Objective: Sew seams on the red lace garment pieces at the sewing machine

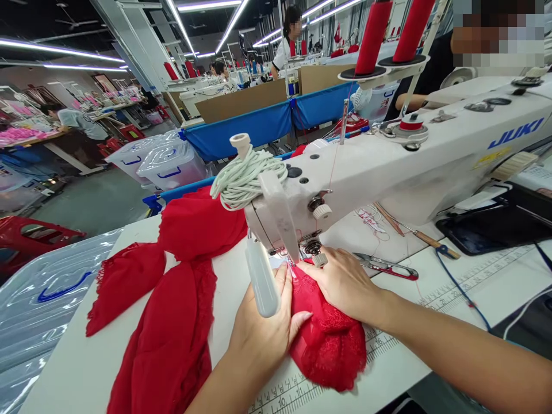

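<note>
A red lace-trimmed fabric piece (323, 339) lies bunched below the needle area of a white sewing machine (371, 172). On its left edge is my left hand (263, 322), fingers stretched toward the needle and thumb bent over the cloth, gripping it. My right hand (345, 282) presses and holds the same piece from the right, its thumb close to the presser foot. The needle tip and foot are mostly hidden by the machine head and fingers. A grey-white lamp (262, 282) hangs in front of my left hand.
More red fabric (168, 339) lies on the left of the table. Thread snips (388, 266), a wooden-handled tool (435, 244) and a black phone-like device (478, 224) lie right. Green cord (250, 178) hangs on the machine head. Clear plastic bins (168, 161) stand beyond; a co-worker sits behind.
</note>
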Tool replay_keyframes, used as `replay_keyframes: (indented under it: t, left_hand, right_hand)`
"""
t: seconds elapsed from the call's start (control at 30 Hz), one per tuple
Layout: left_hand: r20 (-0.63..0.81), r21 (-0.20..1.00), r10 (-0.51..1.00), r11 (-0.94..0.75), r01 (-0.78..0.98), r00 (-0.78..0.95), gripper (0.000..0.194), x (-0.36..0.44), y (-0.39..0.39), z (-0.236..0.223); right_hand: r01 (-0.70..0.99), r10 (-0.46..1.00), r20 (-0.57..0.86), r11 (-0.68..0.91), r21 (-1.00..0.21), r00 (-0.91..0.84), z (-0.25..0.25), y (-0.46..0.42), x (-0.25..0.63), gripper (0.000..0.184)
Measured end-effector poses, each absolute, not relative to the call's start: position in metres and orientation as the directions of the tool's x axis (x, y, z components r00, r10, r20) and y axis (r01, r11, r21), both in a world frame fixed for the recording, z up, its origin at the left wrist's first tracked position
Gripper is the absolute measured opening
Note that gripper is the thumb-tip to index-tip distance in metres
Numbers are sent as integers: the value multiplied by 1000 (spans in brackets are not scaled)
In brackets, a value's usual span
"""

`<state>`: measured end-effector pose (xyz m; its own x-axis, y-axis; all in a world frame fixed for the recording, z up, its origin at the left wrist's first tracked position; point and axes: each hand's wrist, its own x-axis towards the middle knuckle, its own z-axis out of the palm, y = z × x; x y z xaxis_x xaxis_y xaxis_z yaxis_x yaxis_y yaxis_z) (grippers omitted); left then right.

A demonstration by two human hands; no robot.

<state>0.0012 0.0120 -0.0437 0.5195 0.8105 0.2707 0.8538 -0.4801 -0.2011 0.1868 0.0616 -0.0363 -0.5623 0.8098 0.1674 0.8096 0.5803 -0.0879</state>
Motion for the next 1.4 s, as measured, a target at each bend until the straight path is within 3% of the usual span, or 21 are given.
replay_keyframes:
  t: [0.27, 0.47, 1.0, 1.4]
  left_hand:
    - [283, -282, 748, -534, 797, 601, 60, -1, 10, -41]
    - [312, -239, 749, -533, 812, 584, 62, -1, 10, -42]
    - [246, -315, 776, -503, 805, 582, 70, 1, 10, -38]
    - [300, -297, 751, -512, 806, 588, 70, 0, 10, -44]
  right_hand:
    - [820, 820, 154, 566, -85, -551, -38, 61, 185, 29]
    - [827, 827, 131, 558, -63, -547, -37, 61, 183, 29]
    - [818, 810, 184, 573, -47, -557, -41, 61, 182, 28]
    - [831, 831, 136, 552, -72, -540, -35, 61, 182, 29]
